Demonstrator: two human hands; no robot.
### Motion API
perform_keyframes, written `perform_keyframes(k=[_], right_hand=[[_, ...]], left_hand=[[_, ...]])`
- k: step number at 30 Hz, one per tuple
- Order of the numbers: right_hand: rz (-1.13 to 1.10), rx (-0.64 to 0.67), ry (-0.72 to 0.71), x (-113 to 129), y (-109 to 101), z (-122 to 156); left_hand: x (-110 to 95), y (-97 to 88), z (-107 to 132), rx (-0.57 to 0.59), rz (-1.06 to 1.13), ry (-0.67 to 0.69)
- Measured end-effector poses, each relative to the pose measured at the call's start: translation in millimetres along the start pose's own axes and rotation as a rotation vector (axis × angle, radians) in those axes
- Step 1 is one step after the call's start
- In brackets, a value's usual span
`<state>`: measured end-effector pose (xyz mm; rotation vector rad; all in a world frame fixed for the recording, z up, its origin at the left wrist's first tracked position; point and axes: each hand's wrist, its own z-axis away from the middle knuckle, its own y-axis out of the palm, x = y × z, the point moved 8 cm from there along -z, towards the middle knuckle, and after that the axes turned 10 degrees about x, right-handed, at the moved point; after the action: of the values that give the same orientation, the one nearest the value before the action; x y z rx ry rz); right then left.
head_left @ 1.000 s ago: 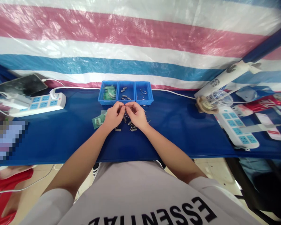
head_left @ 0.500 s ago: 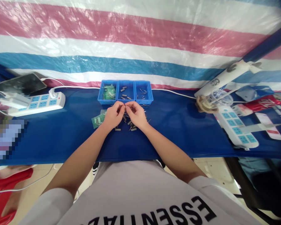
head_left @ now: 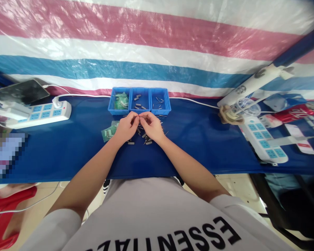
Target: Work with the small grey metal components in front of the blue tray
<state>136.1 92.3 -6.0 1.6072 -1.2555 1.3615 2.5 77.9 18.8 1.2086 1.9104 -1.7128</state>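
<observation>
My left hand and my right hand meet fingertip to fingertip over the blue table, both pinched on a tiny metal part between them that is too small to name. Loose small metal pieces lie scattered under and beside the hands. A small green packet of parts rests just left of my left hand. Right behind the hands stands a blue three-compartment tray: green pieces in the left bin, short metal sleeves in the middle, thin pins in the right.
A white power strip and a dark tablet sit at the far left. At the right lie a second power strip, a white desk lamp, a clear cup and red packaging. A striped tarp hangs behind.
The hands stay pinched together in the same spot; only the view has tilted slightly, shifting everything a little upward in the picture.
</observation>
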Motion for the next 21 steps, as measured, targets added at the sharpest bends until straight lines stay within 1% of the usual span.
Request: perform_keyframes(k=[21], right_hand=[[0.022, 0.031, 0.001, -2.6, 0.2, -1.7]], left_hand=[[3.5, 3.9, -2.1, 0.044, -0.026, -0.014]])
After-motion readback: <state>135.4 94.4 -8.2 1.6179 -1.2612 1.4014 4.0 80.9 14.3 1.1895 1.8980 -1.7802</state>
